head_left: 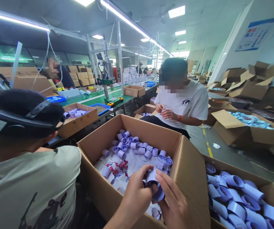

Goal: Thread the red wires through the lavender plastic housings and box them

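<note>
The left hand (138,192) and right hand (173,197) both pinch a lavender, hollow, cylindrical plastic part (151,176) over the five-o'clock side of a brown corrugated-cardboard box (148,133). It looks light, stiff and smooth, probably best gripped around its outer wall; towards ten o'clock lie thin-wired, bead-like red pieces (121,165).

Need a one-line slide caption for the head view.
Left hand and right hand hold a lavender part over a cardboard box of lavender cylinders.
</note>
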`<action>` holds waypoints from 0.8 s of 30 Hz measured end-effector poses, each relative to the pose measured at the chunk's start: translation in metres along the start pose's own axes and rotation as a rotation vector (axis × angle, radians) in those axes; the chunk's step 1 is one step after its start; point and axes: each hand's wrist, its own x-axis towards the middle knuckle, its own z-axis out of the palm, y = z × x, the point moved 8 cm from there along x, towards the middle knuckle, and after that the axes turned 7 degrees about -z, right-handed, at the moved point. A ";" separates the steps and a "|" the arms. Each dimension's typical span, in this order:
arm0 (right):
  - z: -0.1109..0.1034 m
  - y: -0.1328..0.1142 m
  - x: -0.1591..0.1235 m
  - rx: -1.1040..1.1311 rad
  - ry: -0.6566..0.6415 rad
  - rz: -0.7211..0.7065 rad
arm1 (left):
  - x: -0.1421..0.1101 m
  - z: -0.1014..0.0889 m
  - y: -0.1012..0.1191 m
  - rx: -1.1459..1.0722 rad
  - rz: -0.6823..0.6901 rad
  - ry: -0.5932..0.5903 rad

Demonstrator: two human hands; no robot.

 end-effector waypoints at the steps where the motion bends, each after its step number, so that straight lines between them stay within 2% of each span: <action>1: 0.000 -0.001 0.001 -0.008 0.007 -0.002 | 0.000 0.001 -0.001 -0.015 -0.019 0.000; 8: 0.005 -0.001 -0.012 -0.110 0.046 0.029 | 0.001 0.000 -0.018 -0.067 -0.046 0.109; 13: 0.014 0.003 -0.030 -0.110 -0.059 0.033 | 0.002 0.008 -0.027 -0.049 0.068 0.051; 15: 0.008 0.011 -0.037 -0.120 -0.091 0.051 | 0.003 0.013 -0.025 0.014 0.104 -0.034; 17: -0.003 0.026 -0.047 -0.151 -0.152 0.067 | 0.008 0.019 -0.024 0.084 0.109 -0.185; 19: -0.023 0.049 -0.059 -0.239 -0.179 0.087 | 0.023 0.018 -0.024 0.193 0.098 -0.303; 21: -0.053 0.077 -0.072 -0.393 -0.167 0.127 | 0.053 0.008 -0.032 0.422 0.040 -0.340; 22: -0.069 0.092 -0.077 -0.491 -0.150 0.163 | 0.074 0.002 -0.041 0.583 -0.018 -0.331; 23: -0.083 0.105 -0.082 -0.590 -0.154 0.207 | 0.094 -0.002 -0.055 0.782 -0.112 -0.385; 24: -0.096 0.115 -0.084 -0.685 -0.151 0.245 | 0.116 -0.006 -0.064 0.860 -0.150 -0.382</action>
